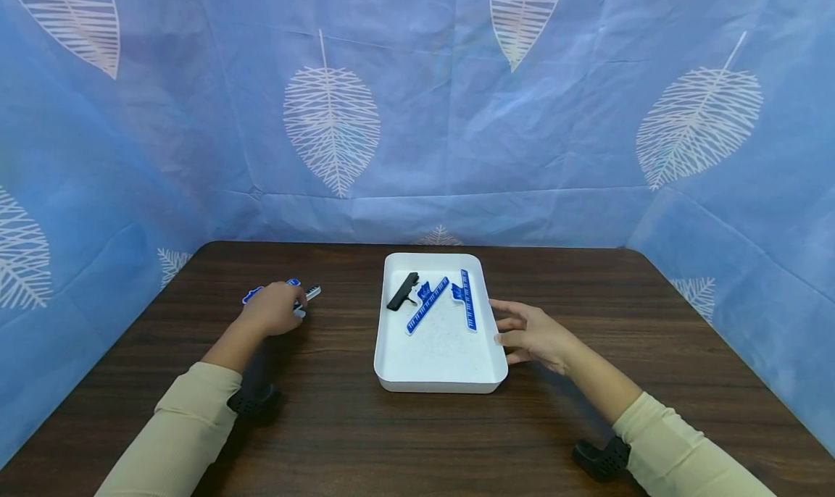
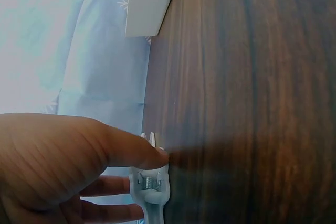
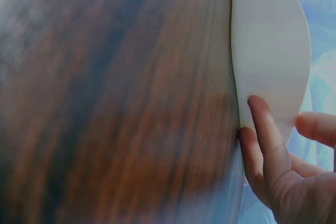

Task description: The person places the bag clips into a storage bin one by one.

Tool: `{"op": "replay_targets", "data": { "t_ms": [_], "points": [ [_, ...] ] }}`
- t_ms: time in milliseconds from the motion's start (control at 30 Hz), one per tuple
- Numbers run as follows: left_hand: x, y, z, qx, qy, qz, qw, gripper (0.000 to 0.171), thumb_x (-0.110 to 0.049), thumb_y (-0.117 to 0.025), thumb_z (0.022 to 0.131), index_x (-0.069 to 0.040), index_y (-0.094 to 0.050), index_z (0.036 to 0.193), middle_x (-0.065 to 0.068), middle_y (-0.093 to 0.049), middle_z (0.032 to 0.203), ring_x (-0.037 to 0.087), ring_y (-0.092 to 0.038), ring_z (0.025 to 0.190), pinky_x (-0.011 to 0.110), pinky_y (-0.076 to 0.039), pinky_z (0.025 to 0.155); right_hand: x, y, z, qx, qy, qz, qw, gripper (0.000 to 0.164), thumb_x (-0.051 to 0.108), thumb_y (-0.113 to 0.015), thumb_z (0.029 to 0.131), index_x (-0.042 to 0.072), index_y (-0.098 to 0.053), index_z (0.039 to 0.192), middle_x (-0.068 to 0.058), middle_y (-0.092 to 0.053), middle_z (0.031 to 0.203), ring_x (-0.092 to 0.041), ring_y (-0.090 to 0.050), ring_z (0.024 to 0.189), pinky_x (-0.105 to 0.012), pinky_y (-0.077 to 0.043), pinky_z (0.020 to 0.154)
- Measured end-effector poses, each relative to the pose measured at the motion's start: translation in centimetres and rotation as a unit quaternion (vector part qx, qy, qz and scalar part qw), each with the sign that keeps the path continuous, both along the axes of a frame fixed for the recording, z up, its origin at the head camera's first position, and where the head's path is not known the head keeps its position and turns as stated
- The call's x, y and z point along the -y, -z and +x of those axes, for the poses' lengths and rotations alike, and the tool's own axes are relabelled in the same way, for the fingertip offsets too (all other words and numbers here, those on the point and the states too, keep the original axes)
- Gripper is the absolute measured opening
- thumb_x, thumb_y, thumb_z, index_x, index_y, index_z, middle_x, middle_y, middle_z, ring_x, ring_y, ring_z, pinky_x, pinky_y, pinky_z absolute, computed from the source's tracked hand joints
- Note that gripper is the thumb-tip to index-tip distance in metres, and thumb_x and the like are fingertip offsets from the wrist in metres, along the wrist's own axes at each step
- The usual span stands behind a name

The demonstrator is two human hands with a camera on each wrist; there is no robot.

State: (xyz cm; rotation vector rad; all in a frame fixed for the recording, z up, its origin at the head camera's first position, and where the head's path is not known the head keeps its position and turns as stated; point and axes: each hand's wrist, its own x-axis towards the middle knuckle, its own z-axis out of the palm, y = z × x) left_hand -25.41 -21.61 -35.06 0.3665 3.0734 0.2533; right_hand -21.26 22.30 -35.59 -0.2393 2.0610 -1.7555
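My left hand (image 1: 272,310) is over the left part of the table and pinches a white sealing clip (image 2: 152,198) with a metal spring. The thumb lies across the clip, and other fingers are behind it. Blue clip pieces (image 1: 251,294) show beside this hand; whether they belong to the same clip I cannot tell. My right hand (image 1: 531,337) touches the outer right side of a white tray (image 1: 440,387) with extended fingers. Inside the tray lie a black clip (image 1: 402,292) and two blue-and-white clips, one slanted (image 1: 427,306) and one nearly lengthwise (image 1: 468,301).
The dark wooden table (image 1: 326,439) carries the tray at its middle. A blue cloth (image 1: 417,142) with white leaf prints hangs behind the table and along both sides. A black wrist device (image 1: 603,458) sits on the right forearm, another on the left.
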Motion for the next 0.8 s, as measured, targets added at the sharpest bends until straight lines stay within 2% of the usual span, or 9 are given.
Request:
{"op": "replay_targets", "data": {
  "t_ms": [300, 500, 633, 800],
  "points": [
    [-0.5, -0.6, 0.9, 0.020, 0.023, 0.016, 0.9994, 0.025, -0.012, -0.075, 0.080, -0.005, -0.072, 0.103, 0.009, -0.064, 0.091, 0.020, -0.052, 0.068, 0.033, -0.045, 0.056, -0.2, 0.0, 0.1, -0.001, -0.009, -0.006, 1.000, 0.074, -0.005, -0.058, 0.092, 0.000, -0.017, 0.154, -0.035, -0.045, 0.133, -0.037, -0.064, 0.104, -0.049, -0.055, 0.080],
    [-0.7, -0.5, 1.2, 0.028, 0.030, 0.030, 0.9987, 0.024, -0.015, -0.077, 0.080, -0.007, -0.072, 0.102, 0.005, -0.063, 0.088, 0.018, -0.050, 0.065, 0.031, -0.043, 0.054, -0.2, 0.0, 0.2, 0.001, -0.003, -0.002, 1.000, 0.074, -0.006, -0.058, 0.092, 0.000, -0.018, 0.154, -0.035, -0.044, 0.134, -0.037, -0.064, 0.104, -0.049, -0.055, 0.080],
    [-0.8, -0.6, 1.1, 0.024, 0.039, 0.026, 0.9986, 0.023, -0.016, -0.077, 0.080, -0.007, -0.072, 0.101, 0.004, -0.063, 0.089, 0.018, -0.049, 0.067, 0.032, -0.042, 0.055, -0.2, 0.0, 0.2, 0.001, -0.001, -0.001, 1.000, 0.074, -0.006, -0.058, 0.092, 0.000, -0.018, 0.154, -0.035, -0.044, 0.134, -0.037, -0.064, 0.104, -0.049, -0.055, 0.080],
    [-1.2, -1.0, 1.2, 0.017, 0.043, 0.015, 0.9988, 0.024, -0.018, -0.078, 0.080, -0.008, -0.073, 0.101, 0.008, -0.065, 0.098, 0.020, -0.051, 0.075, 0.036, -0.048, 0.063, -0.2, 0.0, 0.3, -0.001, -0.001, -0.001, 1.000, 0.074, -0.006, -0.059, 0.092, 0.000, -0.018, 0.154, -0.035, -0.045, 0.134, -0.037, -0.064, 0.104, -0.049, -0.056, 0.079]
  ]
}}
